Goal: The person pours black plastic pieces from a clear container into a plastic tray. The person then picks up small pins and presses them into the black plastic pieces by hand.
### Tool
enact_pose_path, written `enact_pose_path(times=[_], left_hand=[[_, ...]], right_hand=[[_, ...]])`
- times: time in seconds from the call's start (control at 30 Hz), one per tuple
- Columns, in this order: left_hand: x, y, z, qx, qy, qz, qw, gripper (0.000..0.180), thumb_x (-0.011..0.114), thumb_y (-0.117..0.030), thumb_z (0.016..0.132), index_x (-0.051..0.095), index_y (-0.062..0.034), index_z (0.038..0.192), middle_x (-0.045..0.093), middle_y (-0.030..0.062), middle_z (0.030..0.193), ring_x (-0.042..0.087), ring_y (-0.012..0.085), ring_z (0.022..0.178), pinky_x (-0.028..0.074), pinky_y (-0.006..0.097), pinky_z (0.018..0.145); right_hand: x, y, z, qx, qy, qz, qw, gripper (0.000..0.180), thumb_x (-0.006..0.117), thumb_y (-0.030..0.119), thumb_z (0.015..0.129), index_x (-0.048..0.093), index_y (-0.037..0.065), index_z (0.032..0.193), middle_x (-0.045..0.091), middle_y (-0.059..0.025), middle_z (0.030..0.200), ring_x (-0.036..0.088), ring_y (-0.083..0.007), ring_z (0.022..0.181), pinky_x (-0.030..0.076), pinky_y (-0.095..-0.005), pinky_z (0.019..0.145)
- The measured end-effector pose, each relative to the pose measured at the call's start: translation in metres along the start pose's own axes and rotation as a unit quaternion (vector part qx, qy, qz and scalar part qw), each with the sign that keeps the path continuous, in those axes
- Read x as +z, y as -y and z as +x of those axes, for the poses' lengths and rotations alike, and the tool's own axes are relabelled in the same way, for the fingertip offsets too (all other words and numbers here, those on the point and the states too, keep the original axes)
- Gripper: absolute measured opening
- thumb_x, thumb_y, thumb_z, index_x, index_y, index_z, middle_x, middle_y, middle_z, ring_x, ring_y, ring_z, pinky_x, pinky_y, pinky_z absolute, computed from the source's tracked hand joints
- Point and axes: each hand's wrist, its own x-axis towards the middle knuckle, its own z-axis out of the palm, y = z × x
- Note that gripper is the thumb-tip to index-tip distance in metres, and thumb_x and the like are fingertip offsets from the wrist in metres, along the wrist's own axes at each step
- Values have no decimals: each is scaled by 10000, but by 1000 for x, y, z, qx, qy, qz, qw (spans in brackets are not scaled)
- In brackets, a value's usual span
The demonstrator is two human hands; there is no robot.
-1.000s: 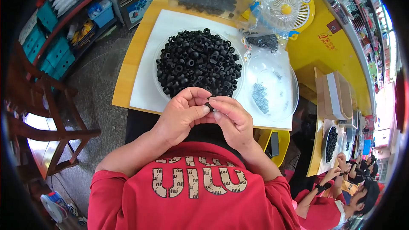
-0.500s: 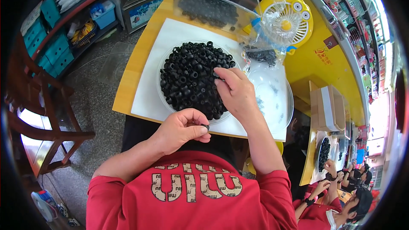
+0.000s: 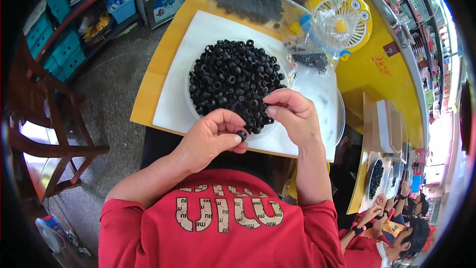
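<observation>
We see our left hand (image 3: 210, 136) pinching one black ring (image 3: 242, 134) at the table's near edge, while our right hand (image 3: 292, 114), fingers curled, rests on the ring pile (image 3: 230, 77) heaped on a white sheet (image 3: 171, 104). A clear bag (image 3: 312, 64) and yellow fan (image 3: 342, 20) crowd the far right; the rings are too many to count.
</observation>
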Motion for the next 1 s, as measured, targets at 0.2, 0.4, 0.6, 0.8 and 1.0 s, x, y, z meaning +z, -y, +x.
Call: enact_pose_path(times=[0.2, 0.4, 0.6, 0.8, 1.0], left_hand=[[16, -1, 0, 10, -9, 30, 999, 247, 524, 33, 814, 444, -18, 1042, 550, 86, 925, 577, 144, 828, 514, 284, 745], [26, 4, -4, -2, -8, 78, 997, 272, 526, 35, 815, 427, -25, 1062, 546, 90, 958, 566, 137, 857, 510, 280, 756], [37, 5, -6, -11, -14, 114, 993, 282, 521, 38, 814, 417, -18, 1070, 547, 97, 971, 566, 135, 866, 505, 272, 764], [41, 4, -6, -15, -22, 128, 991, 282, 524, 38, 811, 418, -13, 1068, 551, 98, 959, 573, 133, 844, 506, 267, 761], [42, 4, -4, -16, -24, 122, 992, 282, 528, 37, 810, 421, -15, 1066, 556, 99, 953, 577, 135, 840, 507, 264, 753]], right_hand=[[3, -5, -25, -104, 52, -10, 993, 159, 589, -61, 750, 619, 14, 887, 587, -39, 852, 563, -105, 789, 452, -217, 683], [2, -4, -39, -124, 69, -102, 985, 162, 612, -17, 732, 632, 50, 879, 600, -64, 827, 588, -162, 766, 473, -252, 667], [0, -7, -47, -151, 70, -125, 978, 155, 620, 3, 719, 644, 68, 859, 607, -64, 810, 600, -190, 764, 486, -272, 658], [-3, -9, -48, -171, 60, -140, 973, 151, 627, 15, 715, 643, 69, 856, 608, -63, 813, 602, -191, 767, 488, -270, 656], [-3, -9, -49, -189, 47, -140, 971, 191, 616, -56, 700, 648, 46, 859, 607, -59, 804, 590, -176, 749, 468, -252, 632]])
